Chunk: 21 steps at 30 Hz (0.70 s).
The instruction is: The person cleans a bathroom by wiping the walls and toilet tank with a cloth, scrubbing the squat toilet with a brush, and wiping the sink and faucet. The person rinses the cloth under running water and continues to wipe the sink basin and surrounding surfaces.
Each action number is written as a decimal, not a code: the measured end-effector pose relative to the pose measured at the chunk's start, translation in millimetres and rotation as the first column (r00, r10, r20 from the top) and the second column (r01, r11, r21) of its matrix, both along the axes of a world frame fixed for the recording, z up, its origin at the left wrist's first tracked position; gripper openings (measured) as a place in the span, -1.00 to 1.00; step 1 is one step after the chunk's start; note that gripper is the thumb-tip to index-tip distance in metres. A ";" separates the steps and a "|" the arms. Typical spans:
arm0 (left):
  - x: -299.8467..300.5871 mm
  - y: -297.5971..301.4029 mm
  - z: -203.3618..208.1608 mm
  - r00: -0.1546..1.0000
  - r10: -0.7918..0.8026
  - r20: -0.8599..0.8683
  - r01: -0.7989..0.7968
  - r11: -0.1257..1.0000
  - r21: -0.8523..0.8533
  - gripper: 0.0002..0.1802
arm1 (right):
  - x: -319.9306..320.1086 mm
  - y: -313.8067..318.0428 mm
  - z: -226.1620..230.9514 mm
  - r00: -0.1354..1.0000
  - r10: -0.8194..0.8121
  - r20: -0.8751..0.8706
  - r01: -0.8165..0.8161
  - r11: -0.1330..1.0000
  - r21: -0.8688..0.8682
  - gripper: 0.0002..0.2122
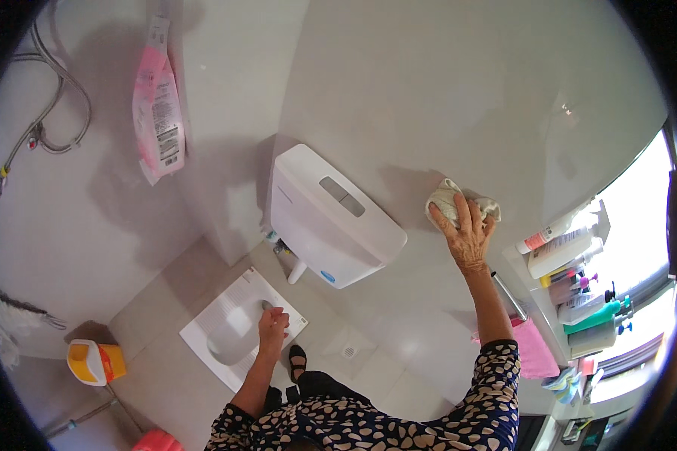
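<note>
The right hand point(470, 244) bends its fingers over a crumpled rag point(444, 198), holding it against the wall point(429, 90), right of the toilet cistern point(323, 218). Whether the half-curled left hand point(272, 326) holds anything, I can't tell.

pale walls point(399, 83), grey tiled floor point(154, 319), bright window point(639, 203)
</note>
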State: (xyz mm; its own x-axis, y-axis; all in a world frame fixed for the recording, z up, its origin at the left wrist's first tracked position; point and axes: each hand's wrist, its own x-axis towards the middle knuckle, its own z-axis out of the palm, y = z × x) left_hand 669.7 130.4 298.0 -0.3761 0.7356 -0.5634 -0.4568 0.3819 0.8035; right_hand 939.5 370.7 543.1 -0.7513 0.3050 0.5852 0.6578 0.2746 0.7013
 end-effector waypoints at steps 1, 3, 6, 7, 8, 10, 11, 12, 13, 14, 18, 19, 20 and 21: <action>-2.2 0.2 -3.4 1.000 0.006 -0.002 -0.006 1.000 0.010 -0.63 | -3.2 6.3 0.7 0.999 -0.040 0.032 0.040 0.999 -0.005 -0.50; -3.4 0.6 -8.0 1.000 0.017 0.000 -0.017 1.000 0.010 -0.63 | -24.1 17.4 6.6 0.999 -0.035 0.016 0.035 0.999 0.030 -0.51; -7.4 1.6 -13.4 0.999 0.045 0.013 -0.045 0.999 0.004 -0.63 | -70.0 44.1 17.6 0.996 0.051 -0.068 -0.042 0.992 0.119 -0.50; -7.4 0.2 -14.7 0.998 0.050 0.027 -0.050 0.999 0.013 -0.63 | -85.0 53.2 23.4 0.991 0.089 -0.101 -0.073 0.985 0.156 -0.49; -13.1 -3.4 -15.9 0.997 0.072 0.026 -0.072 0.997 0.016 -0.63 | -106.1 63.2 25.6 0.984 0.117 -0.136 -0.093 0.981 0.169 -0.49; -14.0 -4.1 -19.9 0.994 0.109 0.016 -0.108 0.993 -0.041 -0.64 | -137.5 78.6 37.4 0.972 0.148 -0.185 -0.109 0.973 0.202 -0.48; -15.3 -6.1 -22.4 0.991 0.131 0.006 -0.131 0.989 -0.075 -0.64 | -155.1 85.9 39.8 0.970 0.143 -0.199 -0.106 0.977 0.183 -0.48; -15.1 -6.8 -24.8 0.990 0.140 0.013 -0.139 0.987 -0.082 -0.64 | -170.0 92.1 43.8 0.969 0.131 -0.207 -0.096 0.981 0.168 -0.49; -14.9 -7.5 -27.2 0.988 0.150 0.019 -0.148 0.985 -0.089 -0.64 | -184.9 99.7 43.8 0.969 0.118 -0.217 -0.087 0.985 0.151 -0.49; -13.4 -7.1 -29.4 0.987 0.156 0.028 -0.153 0.984 -0.095 -0.63 | -199.1 108.3 41.2 0.976 0.123 -0.180 -0.097 0.984 0.147 -0.49; -2.3 1.2 -29.4 0.980 0.190 0.056 -0.186 0.980 -0.065 -0.62 | -255.2 137.4 23.8 0.992 0.130 -0.002 -0.130 0.990 0.055 -0.48; 0.4 2.5 -30.4 0.980 0.193 0.048 -0.191 0.980 -0.060 -0.62 | -263.2 143.3 13.7 0.990 0.134 0.047 -0.135 0.991 0.007 -0.48; 1.9 1.5 -30.0 0.979 0.200 0.037 -0.197 0.979 -0.059 -0.62 | -268.0 142.9 5.4 0.977 0.181 0.117 -0.178 0.983 -0.036 -0.48; 4.2 1.4 -29.8 0.981 0.189 0.038 -0.187 0.980 -0.062 -0.60 | -271.4 141.9 -2.6 0.956 0.226 0.186 -0.215 0.973 -0.080 -0.48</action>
State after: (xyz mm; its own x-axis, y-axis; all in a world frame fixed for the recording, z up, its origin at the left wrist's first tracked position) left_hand 673.8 131.8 268.2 -0.4785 0.6198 -0.6221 -0.5591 0.3312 0.7600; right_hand 668.1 512.6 540.5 -0.9003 0.1486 0.4091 0.4305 0.4418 0.7870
